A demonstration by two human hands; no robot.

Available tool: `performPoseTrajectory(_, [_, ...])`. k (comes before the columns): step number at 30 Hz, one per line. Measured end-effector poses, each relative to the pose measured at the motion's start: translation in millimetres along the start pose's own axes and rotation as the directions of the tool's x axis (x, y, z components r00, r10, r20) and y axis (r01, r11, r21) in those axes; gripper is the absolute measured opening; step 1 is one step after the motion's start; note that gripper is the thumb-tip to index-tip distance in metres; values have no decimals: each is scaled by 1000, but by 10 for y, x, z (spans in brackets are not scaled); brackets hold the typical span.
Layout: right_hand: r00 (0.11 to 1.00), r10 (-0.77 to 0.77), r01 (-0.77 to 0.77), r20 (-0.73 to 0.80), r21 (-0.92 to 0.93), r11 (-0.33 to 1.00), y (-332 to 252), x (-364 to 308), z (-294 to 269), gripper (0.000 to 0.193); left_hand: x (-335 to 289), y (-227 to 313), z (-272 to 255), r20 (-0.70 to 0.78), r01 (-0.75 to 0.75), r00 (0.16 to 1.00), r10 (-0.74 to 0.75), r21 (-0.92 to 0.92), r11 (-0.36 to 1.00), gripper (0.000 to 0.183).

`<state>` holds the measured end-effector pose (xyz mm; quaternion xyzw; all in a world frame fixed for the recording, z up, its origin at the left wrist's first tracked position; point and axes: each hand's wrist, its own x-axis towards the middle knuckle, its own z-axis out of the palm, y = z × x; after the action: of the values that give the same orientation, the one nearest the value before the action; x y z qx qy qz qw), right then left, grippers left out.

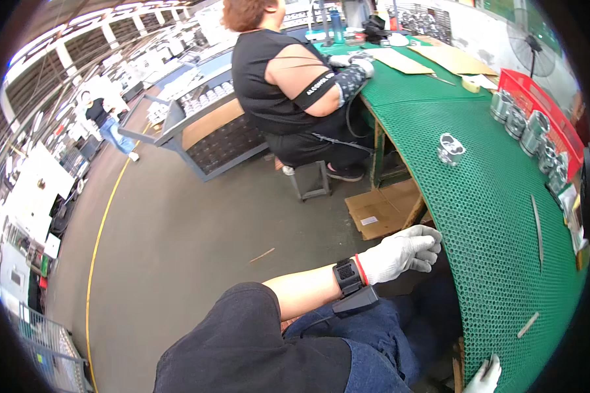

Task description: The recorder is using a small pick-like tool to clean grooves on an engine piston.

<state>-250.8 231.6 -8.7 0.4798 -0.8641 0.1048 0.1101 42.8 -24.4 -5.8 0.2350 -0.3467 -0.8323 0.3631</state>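
Observation:
My left hand [405,254], in a white knit glove, is held beside the near edge of the green-matted workbench [485,242]. Its fingers are curled in together, and nothing shows in them. Low in the view, my right hand [484,378], gloved too, rests at the bench edge with fingers extended; the frame cuts off the rest. A silver metal piston [450,150] stands on the mat, away from both hands. A long thin metal tool like a file [537,229] lies farther right. Closer to my right hand is a short pale strip [528,325].
A red crate [537,108] with several metal pistons [534,131] in front lines the bench's far side. A co-worker in black [282,85] sits at the bench ahead. Cardboard [383,209] lies beneath it. A grey-framed cart [203,128] stands left; another person [105,121] walks beyond.

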Motion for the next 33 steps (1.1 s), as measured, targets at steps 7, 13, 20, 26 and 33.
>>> performPoseTrajectory(7, [997, -69, 72, -32, 77, 994, -97, 11, -80, 24, -441, -80, -304, -62, -12, 998, 15, 50, 999, 34])
performPoseTrajectory(13, [975, -176, 133, 138, 273, 953, -319, -114, -218, 24, -1233, -248, -1135, -329, 29, 944, 38, 196, 980, 40])
performPoseTrajectory(20, [807, -344, -18, 480, 602, 798, -416, -564, 182, 29, -2449, -941, -2331, -786, 757, 615, 61, 610, 232, 47])
performPoseTrajectory(26, [873, 17, -266, 488, 446, 854, 317, -1195, 1427, 30, -2481, -1414, -2558, -801, 877, 480, -358, 428, 217, 46])
performPoseTrajectory(33, [829, 143, -313, 540, 237, 920, 549, -1162, 1982, 28, -1832, -1410, -2459, -787, 958, 281, -549, 198, 206, 51])
